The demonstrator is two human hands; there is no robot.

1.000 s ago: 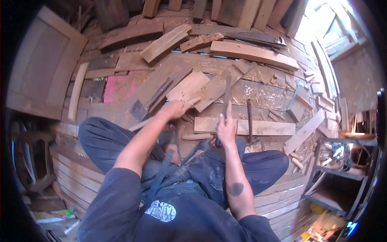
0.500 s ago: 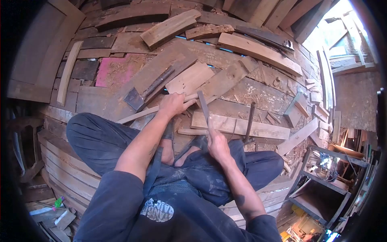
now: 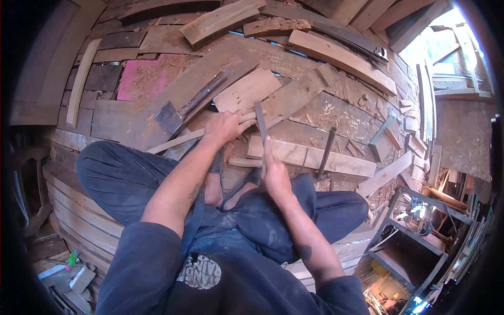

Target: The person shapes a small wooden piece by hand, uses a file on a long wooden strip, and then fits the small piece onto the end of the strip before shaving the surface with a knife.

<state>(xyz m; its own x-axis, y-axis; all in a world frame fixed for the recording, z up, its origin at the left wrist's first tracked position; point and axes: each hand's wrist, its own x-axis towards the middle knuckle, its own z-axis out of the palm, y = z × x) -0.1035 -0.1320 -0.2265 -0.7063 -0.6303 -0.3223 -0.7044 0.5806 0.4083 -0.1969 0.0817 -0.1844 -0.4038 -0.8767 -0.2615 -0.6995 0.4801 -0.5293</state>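
Note:
My left hand [image 3: 222, 126] is closed round a thin wooden strip [image 3: 178, 140] that slants down to the left across my shin. In my right hand [image 3: 275, 176] is a flat grey file-like tool [image 3: 260, 121], its upper part beside the strip's right end. Just beyond my left hand lies a pale board [image 3: 247, 90]. A hammer-like tool with a broad metal head [image 3: 169, 118] rests on a wider plank to the left. Right of my right hand are a pale beam [image 3: 325, 159] and a dark rod [image 3: 328, 149] across it.
Wood shavings and offcuts cover the plank floor. A long beam [image 3: 341, 62] and a saw [image 3: 350, 41] lie at the back right. A pink patch [image 3: 139, 79] shows at the left. An open metal-framed shelf [image 3: 407, 257] stands at the lower right.
The view has shifted slightly. The tool in my right hand has moved a little up and left along the strip's end, and my left hand still grips the strip.

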